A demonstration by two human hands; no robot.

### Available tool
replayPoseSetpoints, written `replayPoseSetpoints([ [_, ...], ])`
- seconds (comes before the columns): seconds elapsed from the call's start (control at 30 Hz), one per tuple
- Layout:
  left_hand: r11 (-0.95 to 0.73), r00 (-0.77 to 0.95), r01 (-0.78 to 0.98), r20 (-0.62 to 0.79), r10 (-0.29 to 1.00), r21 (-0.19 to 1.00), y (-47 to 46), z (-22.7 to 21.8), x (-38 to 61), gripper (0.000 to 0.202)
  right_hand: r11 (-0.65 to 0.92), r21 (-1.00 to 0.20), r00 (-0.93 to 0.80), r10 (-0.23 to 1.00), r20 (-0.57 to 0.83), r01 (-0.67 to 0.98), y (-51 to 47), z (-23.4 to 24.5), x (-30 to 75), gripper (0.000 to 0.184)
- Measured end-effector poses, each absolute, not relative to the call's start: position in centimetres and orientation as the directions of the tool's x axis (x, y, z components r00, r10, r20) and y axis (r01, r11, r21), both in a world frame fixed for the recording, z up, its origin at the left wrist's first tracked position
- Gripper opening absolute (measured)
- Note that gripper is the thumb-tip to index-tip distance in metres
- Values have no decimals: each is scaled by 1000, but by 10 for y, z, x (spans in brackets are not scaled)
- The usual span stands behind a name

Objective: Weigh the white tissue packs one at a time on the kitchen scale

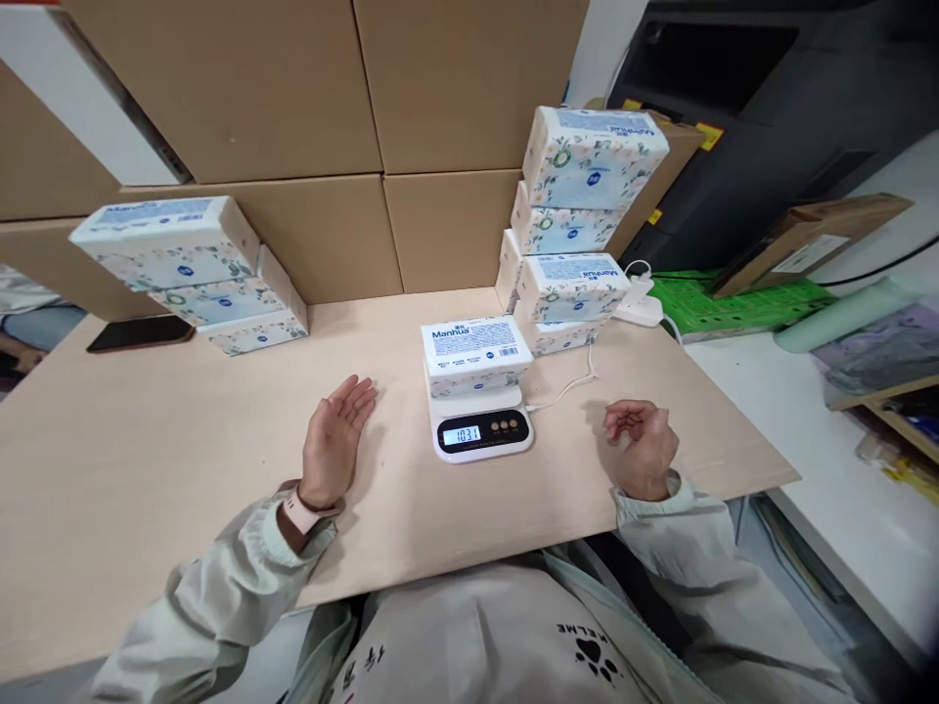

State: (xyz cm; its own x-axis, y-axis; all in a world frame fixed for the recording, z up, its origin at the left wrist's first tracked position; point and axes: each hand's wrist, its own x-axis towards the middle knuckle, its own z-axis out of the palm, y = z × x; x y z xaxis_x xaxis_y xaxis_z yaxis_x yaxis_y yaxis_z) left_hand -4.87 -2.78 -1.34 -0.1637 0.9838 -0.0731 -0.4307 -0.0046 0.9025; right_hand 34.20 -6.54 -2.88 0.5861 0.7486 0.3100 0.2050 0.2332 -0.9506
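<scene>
A tissue pack (478, 354) marked "Manhua" lies on a white digital scale (444, 445), whose lit display seems to read 1031. To the left of the scale my left hand (334, 440) rests on its edge on the table, fingers stretched and nothing in it. My right hand (642, 445) lies to the scale's right, fingers loosely curled, thumb apart, holding nothing that I can see. Neither hand touches the scale or the pack. Behind the scale at the right stand stacked tissue packs (594, 161). Another stack of tissue packs (183, 244) stands at the back left.
A dark phone (139, 333) lies beside the left stack. Cardboard boxes (308, 88) form a wall behind the table (220, 430). A white cable (564, 391) runs from the scale towards a power strip (640, 305). Part of another person (36, 313) shows at far left.
</scene>
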Motion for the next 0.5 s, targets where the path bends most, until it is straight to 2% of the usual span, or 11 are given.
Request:
replayPoseSetpoints([
  [0.17,-4,-165,-419,-72,984,908,-27,-13,-48,59,282,-931,549,752,364,231,-70,-36,347,62],
  [0.3,-18,-117,-365,-27,993,931,-30,-10,-45,62,330,-884,467,756,458,332,-74,-42,354,56],
  [0.4,10,10,-321,-7,1000,947,-34,-7,-40,65,307,-868,300,849,435,390,-70,-34,350,56],
  [0.5,41,116,-285,-8,993,958,-39,-4,-34,68,284,-861,51,941,336,423,-59,-17,338,62],
])
